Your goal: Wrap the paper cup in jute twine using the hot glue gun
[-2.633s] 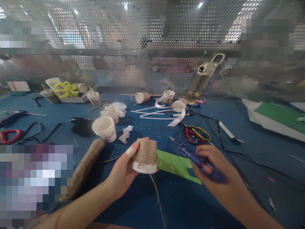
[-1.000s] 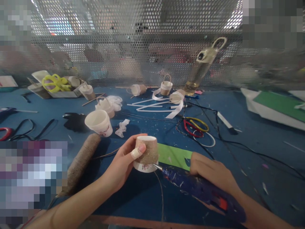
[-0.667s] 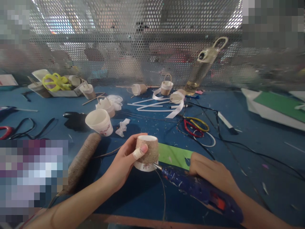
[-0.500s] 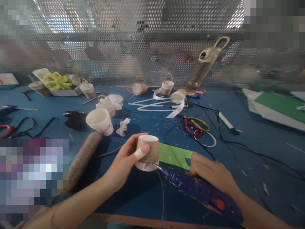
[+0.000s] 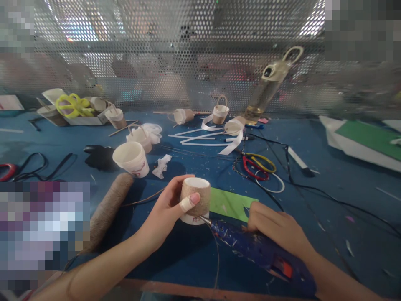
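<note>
My left hand (image 5: 166,213) is closed round a small white paper cup wrapped in brown twine (image 5: 196,200), held upside down just above the blue table (image 5: 194,259). A bandage covers the thumb tip pressed on the twine. My right hand (image 5: 278,230) grips a blue glue gun (image 5: 260,251) low at the right. Its metal nozzle touches the cup's lower edge, where the twine wrapping ends. A loose strand of twine (image 5: 216,259) hangs from the cup toward me.
A twine spool (image 5: 108,209) lies left of the cup, a plain white cup (image 5: 130,159) behind it. A green paper strip (image 5: 232,204) lies under the gun. Red and yellow scissors (image 5: 258,167), black cables, white ribbon strips, small finished baskets and a bottle (image 5: 269,88) stand farther back before a perforated metal screen.
Earlier the glue gun was raised away from the cup; it came down and its nozzle now rests against the cup's lower edge. My left hand has turned the cup slightly.
</note>
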Demonstrator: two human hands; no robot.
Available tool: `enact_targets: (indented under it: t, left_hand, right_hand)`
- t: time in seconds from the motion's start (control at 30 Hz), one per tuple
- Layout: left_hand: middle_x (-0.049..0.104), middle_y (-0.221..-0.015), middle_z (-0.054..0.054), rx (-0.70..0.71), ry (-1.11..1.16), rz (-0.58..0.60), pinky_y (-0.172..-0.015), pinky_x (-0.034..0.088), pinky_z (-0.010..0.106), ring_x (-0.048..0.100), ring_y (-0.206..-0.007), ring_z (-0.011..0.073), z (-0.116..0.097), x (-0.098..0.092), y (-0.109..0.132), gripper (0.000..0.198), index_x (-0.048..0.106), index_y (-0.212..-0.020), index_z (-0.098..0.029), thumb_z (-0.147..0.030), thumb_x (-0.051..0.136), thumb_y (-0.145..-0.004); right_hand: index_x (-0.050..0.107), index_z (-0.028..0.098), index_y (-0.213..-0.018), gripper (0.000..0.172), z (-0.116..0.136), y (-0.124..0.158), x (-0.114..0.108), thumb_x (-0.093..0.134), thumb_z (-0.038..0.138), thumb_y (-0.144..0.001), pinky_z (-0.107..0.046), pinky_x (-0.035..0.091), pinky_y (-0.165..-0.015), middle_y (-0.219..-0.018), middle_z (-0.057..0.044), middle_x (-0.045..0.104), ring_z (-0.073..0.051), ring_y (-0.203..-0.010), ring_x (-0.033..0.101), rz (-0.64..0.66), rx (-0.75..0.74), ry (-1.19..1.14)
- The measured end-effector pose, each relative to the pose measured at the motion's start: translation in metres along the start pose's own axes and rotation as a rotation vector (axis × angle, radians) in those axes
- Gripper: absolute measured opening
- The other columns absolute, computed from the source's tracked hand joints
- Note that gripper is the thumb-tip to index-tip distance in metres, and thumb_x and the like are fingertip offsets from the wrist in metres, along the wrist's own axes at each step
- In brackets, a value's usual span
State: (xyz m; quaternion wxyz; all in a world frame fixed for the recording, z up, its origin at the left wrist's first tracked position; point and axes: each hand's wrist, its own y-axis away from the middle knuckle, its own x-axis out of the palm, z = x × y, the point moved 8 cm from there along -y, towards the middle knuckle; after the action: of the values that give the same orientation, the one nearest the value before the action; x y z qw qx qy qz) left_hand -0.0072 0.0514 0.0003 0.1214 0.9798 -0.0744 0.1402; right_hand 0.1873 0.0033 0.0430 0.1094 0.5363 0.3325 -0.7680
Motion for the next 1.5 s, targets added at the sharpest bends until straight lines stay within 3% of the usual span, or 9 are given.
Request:
enact_targets:
  t: [0.6, 0.9, 1.13, 1.5]
  left_hand:
    - [0.069, -0.118, 0.005, 0.057, -0.061, -0.012, -0.084, 0.049, 0.031, 0.061, -0.109, 0.0243, -0.003, -0.001, 0.001, 0.041, 0.067, -0.117, -0.027, -0.037, 0.081, -0.08]
    - [0.069, -0.118, 0.004, 0.022, -0.006, -0.055, -0.085, 0.048, 0.03, 0.06, -0.109, 0.0227, -0.003, -0.006, 0.0, 0.041, 0.069, -0.116, -0.027, -0.042, 0.081, -0.08]
    - [0.068, -0.116, 0.004, -0.005, 0.032, -0.103, -0.086, 0.047, 0.03, 0.059, -0.106, 0.0218, -0.004, -0.007, 0.001, 0.047, 0.069, -0.116, -0.027, -0.045, 0.084, -0.076]
    - [0.067, -0.12, 0.002, 0.015, -0.03, -0.029, -0.08, 0.048, 0.027, 0.06, -0.108, 0.0208, 0.0, -0.003, 0.0, 0.046, 0.065, -0.119, -0.028, -0.042, 0.082, -0.079]
  right_hand:
    - [0.05, 0.024, -0.072, 0.023, -0.002, 0.002, 0.002, 0.041, 0.013, -0.09, -0.026, 0.032, -0.053, -0.069, 0.001, 0.051, -0.014, -0.056, 0.05, 0.007, 0.0, -0.002]
    - [0.038, 0.025, -0.075, 0.02, -0.003, 0.001, -0.007, 0.045, 0.014, -0.09, -0.026, 0.024, -0.051, -0.071, 0.004, 0.037, -0.013, -0.054, 0.037, -0.035, -0.008, -0.044]
    - [0.034, 0.026, -0.08, 0.019, -0.005, 0.001, -0.009, 0.047, 0.015, -0.09, -0.028, 0.021, -0.052, -0.074, 0.003, 0.036, -0.014, -0.056, 0.038, -0.064, -0.022, -0.064]
    - [0.04, 0.025, -0.077, 0.014, 0.0, 0.003, -0.003, 0.043, 0.017, -0.088, -0.027, 0.024, -0.052, -0.072, 0.003, 0.038, -0.014, -0.055, 0.038, -0.032, -0.021, -0.058]
